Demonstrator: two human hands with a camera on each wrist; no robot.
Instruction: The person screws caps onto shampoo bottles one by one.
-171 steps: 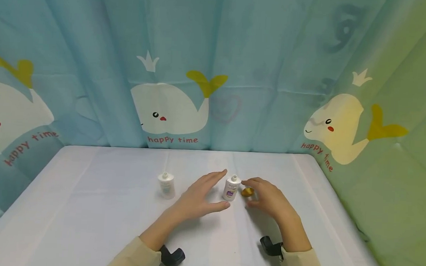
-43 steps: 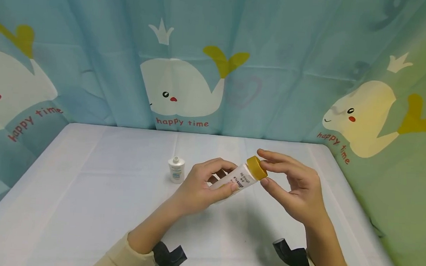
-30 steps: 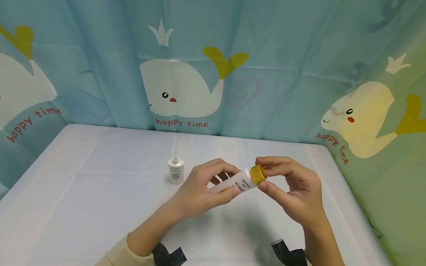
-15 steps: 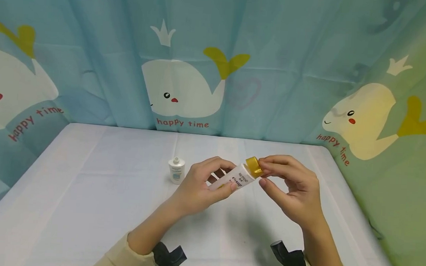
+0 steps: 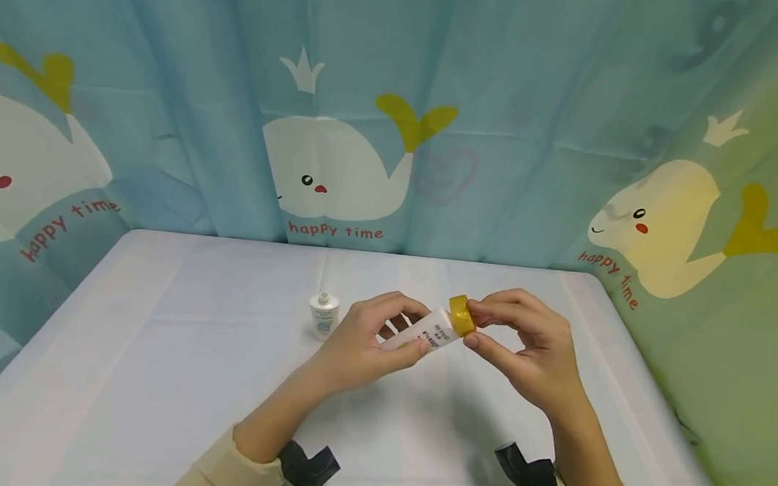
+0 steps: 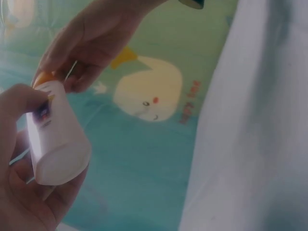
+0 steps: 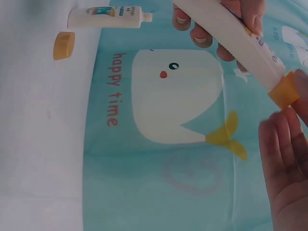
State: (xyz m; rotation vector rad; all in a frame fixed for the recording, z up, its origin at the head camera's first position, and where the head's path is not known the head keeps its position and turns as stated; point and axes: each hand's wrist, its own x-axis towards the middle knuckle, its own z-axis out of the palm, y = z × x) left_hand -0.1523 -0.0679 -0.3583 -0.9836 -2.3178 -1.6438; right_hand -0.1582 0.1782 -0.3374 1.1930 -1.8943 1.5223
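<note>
My left hand (image 5: 364, 341) grips a small white bottle (image 5: 434, 332) with printed lettering, raised over the table and tilted up to the right. On the bottle's upper end sits a gold cap (image 5: 461, 316). My right hand (image 5: 532, 346) pinches this cap between thumb and fingertips. The left wrist view shows the base of the bottle (image 6: 62, 159), with the left thumb across its label. A second white bottle (image 5: 323, 317) stands on the table beyond the left hand, its narrow neck bare. Near it in the right wrist view lies another gold cap (image 7: 63, 45), hidden in the head view.
The table (image 5: 177, 379) has a white cloth. Behind it hangs a blue curtain (image 5: 511, 183) with whale prints, turning green along the right side. A black wrist mount (image 5: 307, 466) shows at the left cuff, another (image 5: 527, 469) at the right.
Earlier the bottle stood on the table with a gold cap beside it; now it is lifted, the cap on its end. Over the last second the right fingers let go, regripped and turned the cap.
</note>
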